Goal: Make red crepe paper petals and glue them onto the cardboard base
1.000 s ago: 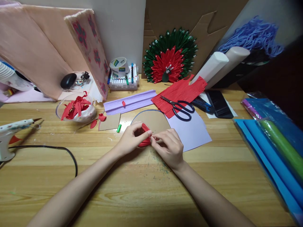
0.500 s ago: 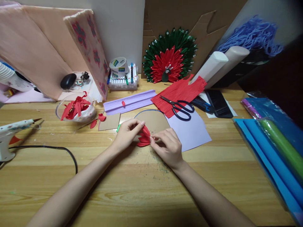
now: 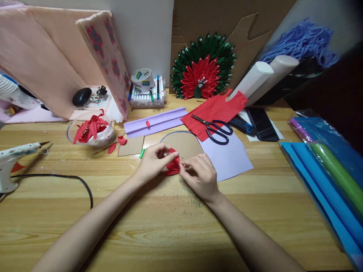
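Between both hands is a small bunch of red crepe paper petals [image 3: 173, 166], held just above the wooden table. My left hand [image 3: 154, 160] is closed on its upper left side, thumb lying across the petals. At the bunch's right end, my right hand [image 3: 200, 174] pinches the gathered base between thumb and forefinger. Behind them lies a brown cardboard piece [image 3: 187, 145] with a blue curved edge, partly covered by the hands. A lilac paper sheet [image 3: 227, 158] is to the right, and scissors [image 3: 214, 127] with dark handles rest on red crepe paper [image 3: 198, 122].
A glue gun [image 3: 19, 158] and its black cable [image 3: 76, 177] lie on the left. A bowl [image 3: 75, 126] of red scraps stands behind. Loose red petals [image 3: 112, 148] lie near a cardboard scrap [image 3: 132, 146]. A green-and-red fan-shaped ornament [image 3: 202, 71] leans at the back; blue rolls [image 3: 326, 189] line the right.
My left thumb has moved right and down over the petals, and the bunch looks more bunched together. My right hand keeps its pinch in nearly the same place.
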Tool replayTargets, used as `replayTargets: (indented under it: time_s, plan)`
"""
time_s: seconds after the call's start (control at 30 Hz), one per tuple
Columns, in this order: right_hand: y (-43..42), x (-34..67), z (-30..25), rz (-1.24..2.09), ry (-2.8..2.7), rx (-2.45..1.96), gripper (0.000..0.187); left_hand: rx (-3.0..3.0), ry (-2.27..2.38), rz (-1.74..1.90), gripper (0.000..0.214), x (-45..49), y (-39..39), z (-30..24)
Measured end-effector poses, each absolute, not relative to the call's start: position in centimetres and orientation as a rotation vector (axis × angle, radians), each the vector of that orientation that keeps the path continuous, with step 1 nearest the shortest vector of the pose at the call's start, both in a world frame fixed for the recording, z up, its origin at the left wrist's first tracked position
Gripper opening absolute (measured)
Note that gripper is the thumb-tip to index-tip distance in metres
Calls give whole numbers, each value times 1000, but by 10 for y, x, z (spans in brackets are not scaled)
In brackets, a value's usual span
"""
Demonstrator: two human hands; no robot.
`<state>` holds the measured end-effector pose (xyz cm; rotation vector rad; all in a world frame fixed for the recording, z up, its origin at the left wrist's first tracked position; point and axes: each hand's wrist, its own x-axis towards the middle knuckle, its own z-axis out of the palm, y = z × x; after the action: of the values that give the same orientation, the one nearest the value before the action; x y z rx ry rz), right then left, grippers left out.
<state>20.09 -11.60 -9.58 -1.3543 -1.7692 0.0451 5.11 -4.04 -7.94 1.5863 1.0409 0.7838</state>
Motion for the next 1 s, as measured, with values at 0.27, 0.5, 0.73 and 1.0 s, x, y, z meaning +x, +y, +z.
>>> replayTargets:
  time_s: [0.27, 0.5, 0.73, 1.0]
  plan:
    - [-116, 200, -95, 103, -1739, -1389, 9, 1544, 1048, 748, 23, 50, -41, -78]
    - [-116, 200, -96, 170, -1706, -1405, 7, 1420, 1033, 755, 27, 50, -38, -79]
    - [-113, 205, -95, 715, -1268, -1483, 5, 1466, 1021, 827, 27, 45, -33, -84]
    - [-106, 219, -70, 1759, -457, -869, 18, 1688, 1004, 843, 23, 47, -41, -71]
